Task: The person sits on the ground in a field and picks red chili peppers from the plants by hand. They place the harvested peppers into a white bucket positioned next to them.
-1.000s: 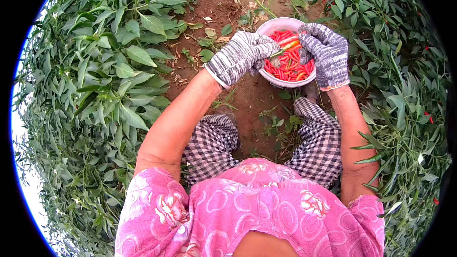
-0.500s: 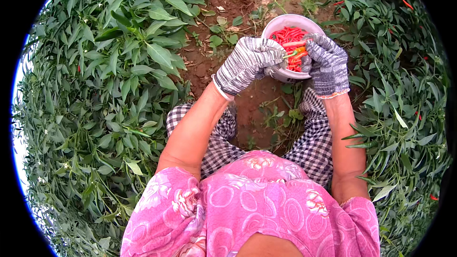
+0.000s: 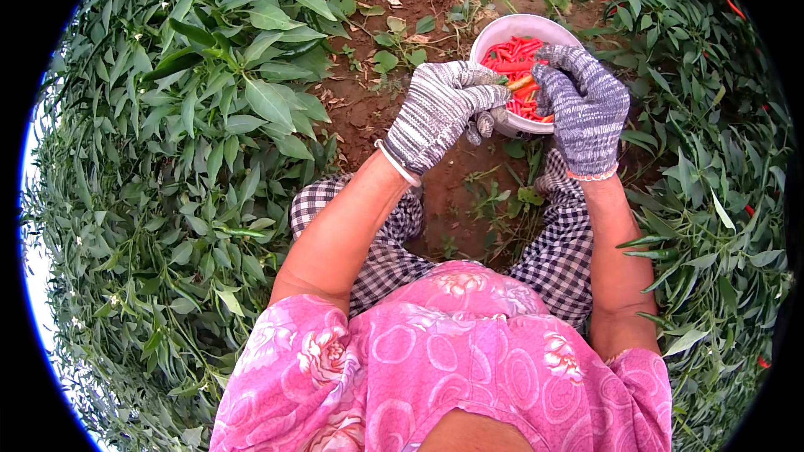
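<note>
Both my hands wear grey-and-white knitted gloves and meet over a small pale bucket (image 3: 504,28) partly filled with red chili peppers (image 3: 512,52). At the bucket's left side, my left hand (image 3: 452,105) pinches the green stem end of an orange chili pepper (image 3: 523,82), which points right, over the red ones. My right hand (image 3: 584,100) is at the bucket's right side, its fingers curled in over the opening. Whatever is between those fingertips is hidden. The gloves cover parts of the bucket's rim.
Dense chili plants (image 3: 209,176) with green pods rise at left. More plants (image 3: 695,167) stand at right, with some red and green pods close to my right forearm. Between the rows runs brown soil (image 3: 360,109) with small weeds. My checkered trouser legs (image 3: 381,243) flank the soil below the bucket.
The bucket appears slightly farther up and right. My right hand has shifted a little right, and my left fingers have moved slightly. The orange chili pepper is now partly turned, its stem still at my left fingertips.
</note>
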`<state>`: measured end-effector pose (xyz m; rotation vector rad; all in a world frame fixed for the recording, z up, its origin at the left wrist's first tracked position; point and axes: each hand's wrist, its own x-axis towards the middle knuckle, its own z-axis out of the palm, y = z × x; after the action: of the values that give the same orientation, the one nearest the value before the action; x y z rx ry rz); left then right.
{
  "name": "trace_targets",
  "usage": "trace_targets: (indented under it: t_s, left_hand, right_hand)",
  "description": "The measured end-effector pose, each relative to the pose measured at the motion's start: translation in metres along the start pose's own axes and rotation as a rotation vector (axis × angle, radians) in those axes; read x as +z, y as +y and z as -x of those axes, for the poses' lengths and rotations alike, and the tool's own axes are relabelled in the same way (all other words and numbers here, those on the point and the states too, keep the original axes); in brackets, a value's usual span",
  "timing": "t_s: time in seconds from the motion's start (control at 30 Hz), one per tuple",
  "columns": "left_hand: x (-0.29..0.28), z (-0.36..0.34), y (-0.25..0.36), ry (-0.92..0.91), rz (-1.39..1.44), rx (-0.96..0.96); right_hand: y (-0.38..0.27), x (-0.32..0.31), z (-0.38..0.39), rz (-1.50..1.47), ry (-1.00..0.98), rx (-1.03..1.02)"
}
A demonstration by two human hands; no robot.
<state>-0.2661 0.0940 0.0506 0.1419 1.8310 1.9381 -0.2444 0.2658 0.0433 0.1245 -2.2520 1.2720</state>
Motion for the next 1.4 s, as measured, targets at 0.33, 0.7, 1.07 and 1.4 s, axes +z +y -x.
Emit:
trace_targets:
  t_s: [0.33,0.7,1.07,1.4]
  left_hand:
    - [0.000,0.001,0.000,0.052,0.024,0.084]
    - [0.004,-0.006,-0.038,-0.022,-0.974,0.449]
    - [-0.015,0.159,0.075,0.501,-0.548,0.643]
    - [-0.272,0.288,0.131,1.250,-1.840,-0.140]
  right_hand:
    - [0.003,0.004,-0.006,-0.738,-0.022,0.714]
    - [0.075,-0.010,-0.031,0.670,-0.196,0.359]
    - [-0.040,-0.029,0.036,0.472,-0.434,0.067]
    - [0.001,0.006,0.103,0.159,-0.461,0.194]
